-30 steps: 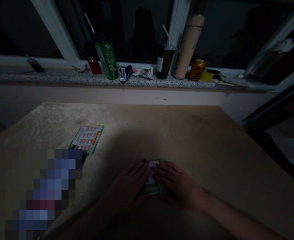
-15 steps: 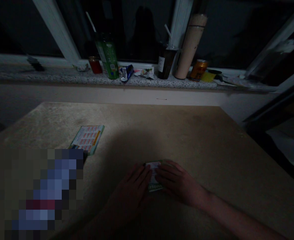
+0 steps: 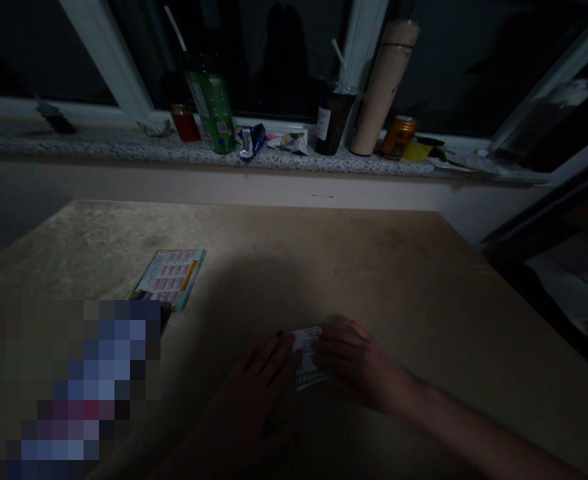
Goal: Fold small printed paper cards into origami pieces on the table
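A small printed card or leaflet [image 3: 306, 353], white with green edges, lies on the table in the lower middle, dim in shadow. My left hand [image 3: 261, 370] rests flat with its fingers stretched out, their tips at the card's left edge. From the other side my right hand [image 3: 351, 363] lies over the card's right part, fingers extended side by side and covering that edge; its thumb is hidden. Farther left lies a second printed sheet or stack [image 3: 174, 273] with rows of red print and a yellow strip.
A pixelated blurred patch [image 3: 84, 387] hides the lower left table. On the granite windowsill [image 3: 274, 162] stand a green bottle [image 3: 213, 110], a red jar [image 3: 185, 123], a dark cup with a straw [image 3: 333, 123], a tall beige flask [image 3: 384, 90], an orange can [image 3: 398, 139] and crumpled wrappers [image 3: 294, 142].
My left hand has slid slightly left, baring more of the card's left side. My right hand stays over the card's right side. The view has shifted a little.
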Demonstrator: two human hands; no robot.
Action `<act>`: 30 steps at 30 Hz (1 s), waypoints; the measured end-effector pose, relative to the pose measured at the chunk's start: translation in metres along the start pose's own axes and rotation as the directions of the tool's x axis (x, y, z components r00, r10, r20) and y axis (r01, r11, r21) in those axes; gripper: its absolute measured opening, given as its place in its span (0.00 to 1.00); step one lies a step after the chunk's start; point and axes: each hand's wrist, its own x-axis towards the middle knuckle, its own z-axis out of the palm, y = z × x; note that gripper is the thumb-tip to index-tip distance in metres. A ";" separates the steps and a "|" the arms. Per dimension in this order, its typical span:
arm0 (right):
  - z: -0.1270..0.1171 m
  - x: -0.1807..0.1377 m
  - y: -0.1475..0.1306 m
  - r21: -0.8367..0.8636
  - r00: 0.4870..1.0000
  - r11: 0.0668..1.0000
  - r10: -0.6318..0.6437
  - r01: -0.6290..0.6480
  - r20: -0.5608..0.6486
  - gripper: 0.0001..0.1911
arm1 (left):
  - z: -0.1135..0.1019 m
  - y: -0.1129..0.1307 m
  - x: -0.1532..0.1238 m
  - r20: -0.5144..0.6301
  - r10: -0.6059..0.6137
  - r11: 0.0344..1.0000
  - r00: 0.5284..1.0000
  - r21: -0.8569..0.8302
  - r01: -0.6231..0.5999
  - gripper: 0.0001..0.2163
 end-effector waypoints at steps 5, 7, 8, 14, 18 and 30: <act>0.003 0.016 0.002 0.141 0.965 0.964 0.242 -0.227 -0.099 0.08 | -0.002 -0.002 -0.001 0.002 0.005 0.999 1.000 -0.049 -0.005 0.35; 0.007 0.021 0.004 0.137 0.933 0.942 0.326 -0.307 -0.153 0.09 | -0.002 -0.002 -0.001 -0.001 0.008 0.998 1.000 -0.057 -0.008 0.35; 0.009 0.022 0.005 0.125 0.921 0.934 0.352 -0.335 -0.169 0.09 | -0.002 -0.002 -0.002 -0.001 0.004 0.998 1.000 -0.060 -0.004 0.35; 0.019 0.026 0.012 -0.011 0.924 0.935 0.349 -0.355 -0.159 0.09 | 0.001 0.000 -0.005 -0.013 -0.083 0.993 0.996 -0.090 0.082 0.43; 0.020 0.028 0.012 -0.076 0.924 0.927 0.355 -0.368 -0.145 0.06 | 0.004 -0.001 -0.003 -0.012 -0.044 0.995 0.999 -0.092 0.043 0.39; 0.022 0.034 0.012 -0.037 0.908 0.920 0.379 -0.391 -0.177 0.03 | 0.004 0.000 -0.003 -0.054 -0.062 0.997 0.997 -0.051 0.059 0.36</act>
